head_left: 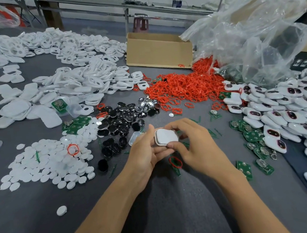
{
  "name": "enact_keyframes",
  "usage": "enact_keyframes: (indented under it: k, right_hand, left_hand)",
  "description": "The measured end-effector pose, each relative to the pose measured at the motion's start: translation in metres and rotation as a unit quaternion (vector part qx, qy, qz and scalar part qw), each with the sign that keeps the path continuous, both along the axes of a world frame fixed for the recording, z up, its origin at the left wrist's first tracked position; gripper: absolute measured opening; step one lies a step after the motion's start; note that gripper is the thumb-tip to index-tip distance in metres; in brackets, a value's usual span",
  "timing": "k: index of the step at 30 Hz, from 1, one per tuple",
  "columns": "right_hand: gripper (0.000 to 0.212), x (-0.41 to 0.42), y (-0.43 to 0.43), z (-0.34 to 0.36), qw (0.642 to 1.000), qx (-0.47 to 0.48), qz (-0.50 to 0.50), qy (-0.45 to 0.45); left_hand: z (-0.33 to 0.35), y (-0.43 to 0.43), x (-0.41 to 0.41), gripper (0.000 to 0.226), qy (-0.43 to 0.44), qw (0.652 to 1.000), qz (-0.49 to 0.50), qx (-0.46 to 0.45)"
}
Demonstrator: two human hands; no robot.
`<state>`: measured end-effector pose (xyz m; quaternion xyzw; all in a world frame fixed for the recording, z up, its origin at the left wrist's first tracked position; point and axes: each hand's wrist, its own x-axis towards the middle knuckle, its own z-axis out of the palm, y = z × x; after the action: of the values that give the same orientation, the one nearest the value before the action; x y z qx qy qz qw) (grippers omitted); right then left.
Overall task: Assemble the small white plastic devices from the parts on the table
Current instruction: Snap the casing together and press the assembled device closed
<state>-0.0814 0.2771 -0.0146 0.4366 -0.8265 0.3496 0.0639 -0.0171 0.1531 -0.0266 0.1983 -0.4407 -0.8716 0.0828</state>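
Both hands pressing a shell closed, mid-table.
Left hand (144, 153) and right hand (194, 146) are pinching the shell (166, 136) by its edges above the table (45, 220); likely light, stiff, slick.

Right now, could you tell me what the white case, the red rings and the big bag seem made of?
The white case looks like moulded plastic: matte, opaque, rounded edges with a side seam. The red rings look like thin rubber or silicone, being bent, tangled loops with slight sheen. The bag is clear plastic film, glossy and crumpled.
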Motion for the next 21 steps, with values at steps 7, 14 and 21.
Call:
enact_keyframes:
  k: [7, 14, 21]
  right_hand:
    - [0.033, 0.002, -0.002, 0.003, 0.999, -0.025, -0.011, -0.047]
    - [0.048, 0.0, -0.009, 0.006, 0.974, -0.088, -0.036, -0.207]
    - [0.036, -0.002, -0.011, 0.0, 0.965, -0.085, -0.036, -0.246]
  left_hand:
    - [-0.006, 0.001, 0.001, 0.031, 0.012, 0.996, -0.014, -0.085]
    - [-0.007, 0.004, 0.004, 0.029, 0.029, 0.99, 0.011, -0.135]
    - [-0.005, 0.007, 0.004, 0.028, 0.024, 0.989, 0.031, -0.143]
